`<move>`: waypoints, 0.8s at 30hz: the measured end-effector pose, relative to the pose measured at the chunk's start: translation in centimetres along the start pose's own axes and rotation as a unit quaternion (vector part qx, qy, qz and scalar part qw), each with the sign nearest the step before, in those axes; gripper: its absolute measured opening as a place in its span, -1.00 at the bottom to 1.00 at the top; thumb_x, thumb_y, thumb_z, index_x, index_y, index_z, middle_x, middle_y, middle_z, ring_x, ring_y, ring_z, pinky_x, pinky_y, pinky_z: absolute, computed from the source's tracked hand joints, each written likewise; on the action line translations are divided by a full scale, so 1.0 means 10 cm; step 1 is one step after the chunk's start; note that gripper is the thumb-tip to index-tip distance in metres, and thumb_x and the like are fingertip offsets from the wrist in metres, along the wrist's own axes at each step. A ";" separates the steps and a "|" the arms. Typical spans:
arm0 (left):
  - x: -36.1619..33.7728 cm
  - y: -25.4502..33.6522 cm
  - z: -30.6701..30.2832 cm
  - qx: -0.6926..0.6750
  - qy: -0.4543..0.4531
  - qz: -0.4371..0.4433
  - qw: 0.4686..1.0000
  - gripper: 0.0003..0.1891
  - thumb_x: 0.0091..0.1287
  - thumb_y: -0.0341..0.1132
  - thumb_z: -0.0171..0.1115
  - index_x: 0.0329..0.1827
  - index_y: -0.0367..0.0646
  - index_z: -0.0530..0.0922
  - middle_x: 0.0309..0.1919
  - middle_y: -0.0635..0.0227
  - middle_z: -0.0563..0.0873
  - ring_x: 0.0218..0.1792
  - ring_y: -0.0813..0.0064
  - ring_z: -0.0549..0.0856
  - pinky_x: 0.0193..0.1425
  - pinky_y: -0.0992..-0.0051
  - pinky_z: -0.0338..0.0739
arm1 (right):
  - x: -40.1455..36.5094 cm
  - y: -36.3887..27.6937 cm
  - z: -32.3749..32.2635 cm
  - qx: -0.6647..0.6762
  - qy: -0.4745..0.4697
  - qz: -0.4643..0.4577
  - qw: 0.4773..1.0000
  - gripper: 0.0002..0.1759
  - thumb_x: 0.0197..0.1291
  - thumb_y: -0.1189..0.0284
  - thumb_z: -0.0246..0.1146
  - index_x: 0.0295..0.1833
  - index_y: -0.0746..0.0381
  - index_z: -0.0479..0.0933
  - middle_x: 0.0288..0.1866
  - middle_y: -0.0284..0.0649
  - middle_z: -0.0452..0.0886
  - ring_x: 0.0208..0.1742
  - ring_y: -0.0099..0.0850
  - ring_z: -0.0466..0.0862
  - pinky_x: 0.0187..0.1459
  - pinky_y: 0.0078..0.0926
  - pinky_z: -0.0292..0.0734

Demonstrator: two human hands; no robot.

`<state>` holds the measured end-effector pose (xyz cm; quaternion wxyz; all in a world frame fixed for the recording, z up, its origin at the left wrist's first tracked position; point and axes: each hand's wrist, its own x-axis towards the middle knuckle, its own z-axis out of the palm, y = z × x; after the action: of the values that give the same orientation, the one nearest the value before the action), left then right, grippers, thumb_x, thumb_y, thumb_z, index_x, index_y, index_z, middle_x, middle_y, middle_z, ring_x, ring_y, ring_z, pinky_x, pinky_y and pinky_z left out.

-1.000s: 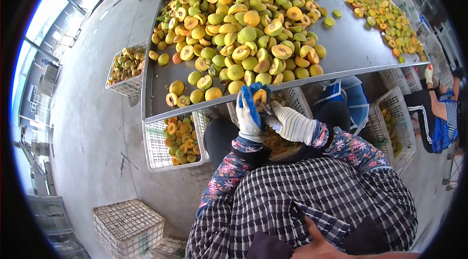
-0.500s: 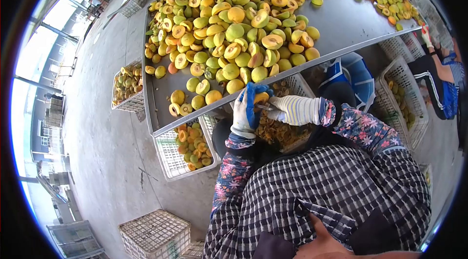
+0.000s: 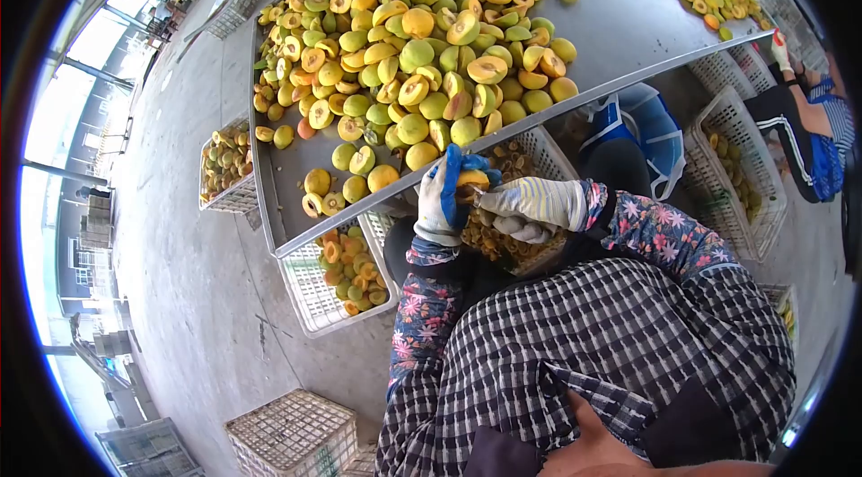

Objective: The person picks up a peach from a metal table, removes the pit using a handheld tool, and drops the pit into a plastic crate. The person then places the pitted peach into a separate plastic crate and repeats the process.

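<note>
My left hand (image 3: 444, 198), in a white and blue glove, is closed around a yellow-orange fruit half (image 3: 472, 179) just off the table's front edge. From the right, my right hand (image 3: 530, 207), in a striped cream glove, pinches a small metal tool (image 3: 472, 194) whose tip meets the fruit; its exact shape is hard to make out. Below both hands is a crate (image 3: 546, 154) with brown pits and scraps. Beyond them, a large heap of green and yellow fruit halves (image 3: 417, 55) lies on the metal table (image 3: 611, 37).
Crates of fruit stand at the table's left side (image 3: 229, 167) and under its front left corner (image 3: 310, 297). An upturned crate (image 3: 292, 432) is on the floor. A blue bag (image 3: 651, 136) and another fruit crate (image 3: 741, 181) are at right, near another person (image 3: 813, 127).
The view has shifted slightly, so the table and heap appear a little further left and up. My right hand has turned a bit, and the fruit's cut face shows more.
</note>
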<state>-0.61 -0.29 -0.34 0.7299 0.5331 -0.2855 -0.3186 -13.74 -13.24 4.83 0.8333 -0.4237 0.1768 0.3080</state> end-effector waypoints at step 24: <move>-0.55 0.11 -1.27 0.242 0.302 0.119 0.914 -0.63 0.49 -0.15 0.16 0.12 -0.29 0.57 -0.18 0.24 0.73 -0.19 0.26 0.74 -0.06 0.41 0.64 | -0.30 0.36 -0.43 -0.637 0.261 -0.101 0.718 -0.54 0.44 0.16 0.06 0.25 0.26 0.35 -0.33 0.12 0.65 -0.24 0.12 0.66 -0.17 -0.01 0.52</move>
<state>5.70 11.76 -3.14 0.6626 0.7264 -0.1809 0.0255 -18.49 -16.23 1.83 0.3131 -0.9336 0.1049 0.1391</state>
